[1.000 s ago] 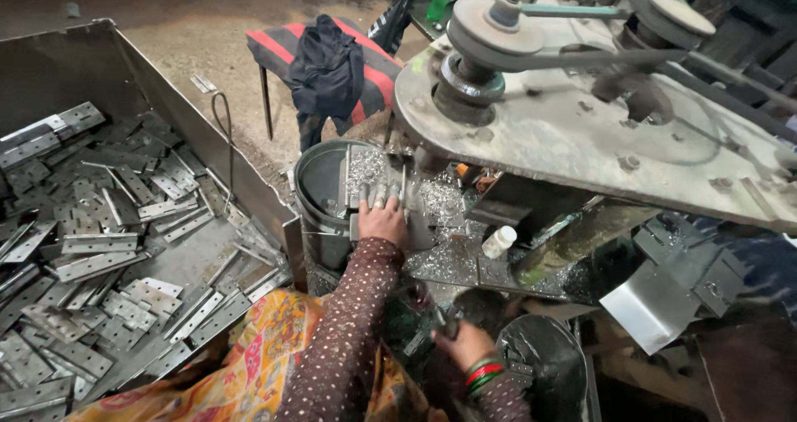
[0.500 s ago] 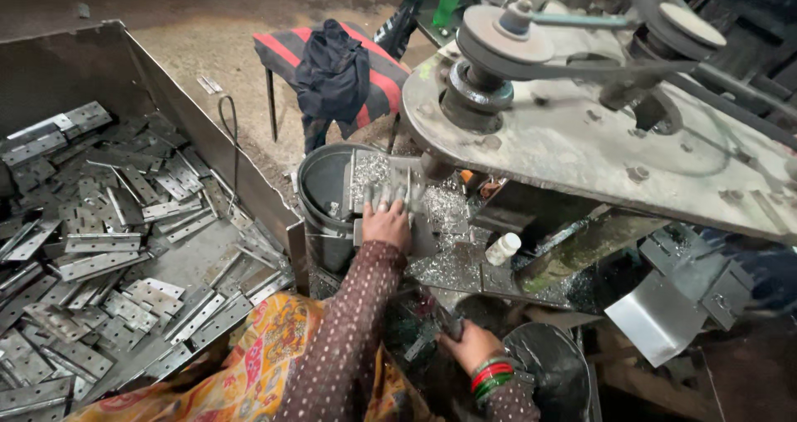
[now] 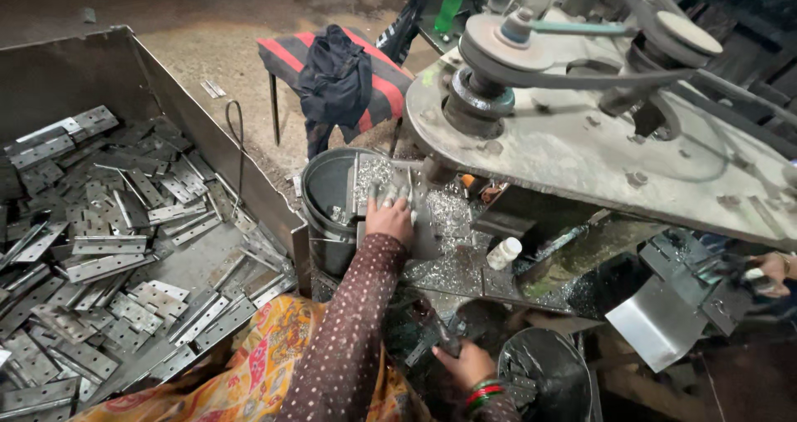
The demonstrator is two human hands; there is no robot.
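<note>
My left hand (image 3: 390, 218) reaches forward and presses flat on a grey metal hinge plate (image 3: 423, 231), holding it on the machine's work table (image 3: 452, 264), which is strewn with shiny metal shavings. My right hand (image 3: 465, 362), with red and green bangles at the wrist, is low beside my lap, closed around a dark handle (image 3: 440, 339). A black bucket (image 3: 328, 198) with shavings inside stands just left of my left hand.
A large metal bin (image 3: 124, 223) full of flat hinge plates fills the left. The drill machine's plate with pulleys and belt (image 3: 581, 81) overhangs the table. A striped stool with dark cloth (image 3: 340, 73) stands behind. A second bucket (image 3: 548, 372) sits lower right. Another person's hand (image 3: 772, 268) shows at the right edge.
My left hand stays pressed on the plate. My right hand has shifted slightly on the handle, and the view has swung a little to the right.
</note>
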